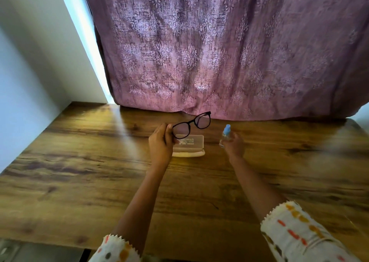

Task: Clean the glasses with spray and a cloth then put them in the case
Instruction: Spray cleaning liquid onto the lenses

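My left hand (160,142), at the centre of the frame, grips the black-framed glasses (192,124) at their left end, fingers wrapped around that end of the frame. The glasses are lifted off the tabletop (79,162) and tilted, their right lens higher and reaching toward the lower edge of the curtain (219,52). Both lenses face me.

My right hand (234,145), just right of centre, is closed around a small clear spray bottle (225,135) with a light blue cap. The bottle stands roughly upright, cap uppermost, near the glasses but apart from them. The hand is motion-blurred; exact finger placement cannot be determined.

The glasses case (189,146), pale beige, lies open on the wooden tabletop between my two hands, directly below the glasses. Printed text shows inside its lid; it is not legible. Whether the cloth lies inside the case cannot be determined.

A mauve patterned curtain fills the upper frame and meets the tabletop's far edge. A white wall (30,72) occupies the upper left. Both forearms show white sleeves (295,233) with coloured dashes at the lower edge.
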